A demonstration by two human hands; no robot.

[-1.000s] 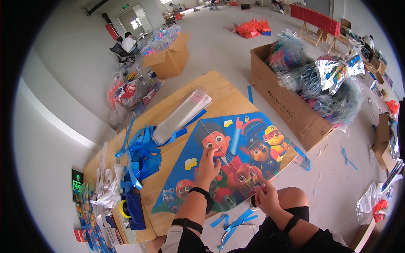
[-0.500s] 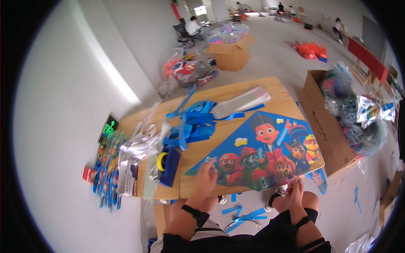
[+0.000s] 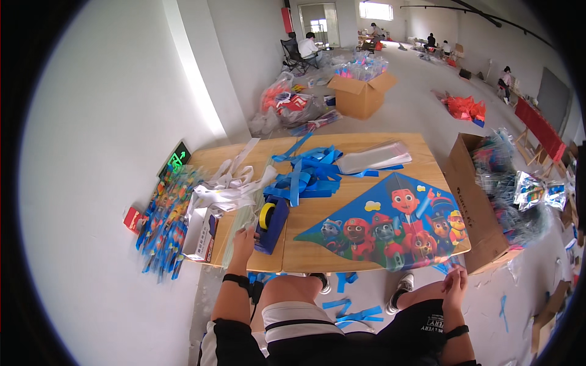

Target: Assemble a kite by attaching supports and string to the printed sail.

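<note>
A kite-shaped printed sheet (image 3: 372, 229), blue with cartoon characters, lies flat on the wooden table (image 3: 342, 266). My left hand (image 3: 245, 241) has its fingers bent down over a bundle of thin pale strips (image 3: 229, 249). What its fingertips grip is hidden. Right beside that hand is a dark blue tape dispenser (image 3: 273, 226) with a yellow core. My right hand (image 3: 455, 283) is off the table's front edge, near the sheet's lower right side. Its fingers are curled together, and anything pinched in them is too small to make out.
Blue ribbons (image 3: 308, 174), white ribbons (image 3: 229, 192) and clear plastic sleeves (image 3: 375, 157) lie on the table. A white box (image 3: 200, 235) stands at left. An open carton (image 3: 467, 201) of wrapped goods flanks the right. Another carton (image 3: 360, 100) and people are farther back.
My left hand has left the sheet's left corner and moved to the pale strips by the tape dispenser. My right hand has moved right, away from the sheet's lower edge. The view has shifted.
</note>
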